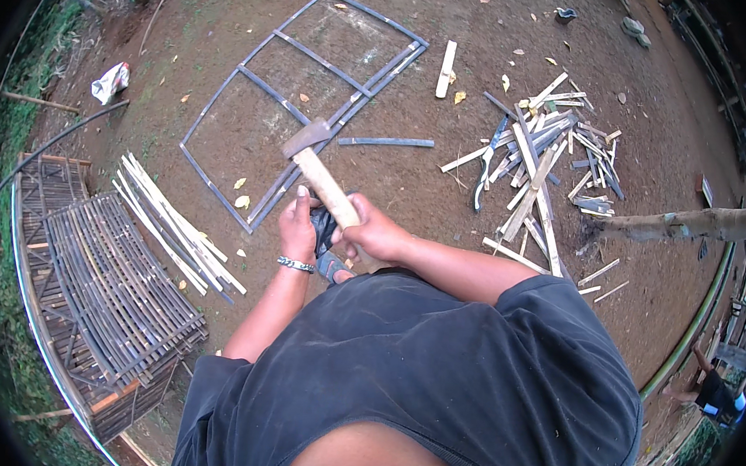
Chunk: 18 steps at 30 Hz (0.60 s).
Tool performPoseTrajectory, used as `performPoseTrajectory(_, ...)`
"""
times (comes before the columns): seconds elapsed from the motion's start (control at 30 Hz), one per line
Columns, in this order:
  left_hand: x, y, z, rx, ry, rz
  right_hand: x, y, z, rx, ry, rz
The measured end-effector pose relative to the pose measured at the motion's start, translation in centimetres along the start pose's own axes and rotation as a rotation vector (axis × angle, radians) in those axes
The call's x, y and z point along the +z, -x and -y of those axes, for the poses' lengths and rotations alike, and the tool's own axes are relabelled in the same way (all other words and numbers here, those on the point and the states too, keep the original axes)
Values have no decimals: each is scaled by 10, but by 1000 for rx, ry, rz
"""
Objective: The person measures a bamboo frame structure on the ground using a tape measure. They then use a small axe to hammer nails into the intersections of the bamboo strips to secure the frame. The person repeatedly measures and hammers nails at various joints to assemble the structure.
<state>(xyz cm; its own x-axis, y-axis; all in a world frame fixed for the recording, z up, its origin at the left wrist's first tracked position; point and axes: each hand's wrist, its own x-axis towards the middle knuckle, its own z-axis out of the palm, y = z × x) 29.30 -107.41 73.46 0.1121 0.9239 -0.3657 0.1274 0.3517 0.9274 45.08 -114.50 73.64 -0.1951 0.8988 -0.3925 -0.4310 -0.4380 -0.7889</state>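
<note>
My right hand [371, 233] is wrapped round the pale wooden handle of a hammer [330, 193]. The hammer's rusty metal head points away from me, above the ground. Beside it, my left hand [298, 230], with a chain bracelet at the wrist, is closed on a crumpled black plastic bag [323, 226]. What is inside the bag cannot be seen. Beyond the hammer head, a frame of dark bamboo strips [274, 37] lies flat on the bare soil, with crosspieces across it. A loose dark strip [386, 142] lies to its right.
At right is a heap of split bamboo pieces [535, 171], with a handsaw [486, 165] at its left edge. Pale strips [172, 222] and a slatted bamboo panel [116, 274] lie at left. A wooden post [680, 224] and another person [717, 391] are farther right.
</note>
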Motion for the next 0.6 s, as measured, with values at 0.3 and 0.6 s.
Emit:
performPoseTrajectory(0.3,-12,11,1,11,33,195,-49,32,-20,-159,-9,-285)
performPoseTrajectory(0.6,13,28,-10,-3,1,498,-55,46,-11,-109,135,-251)
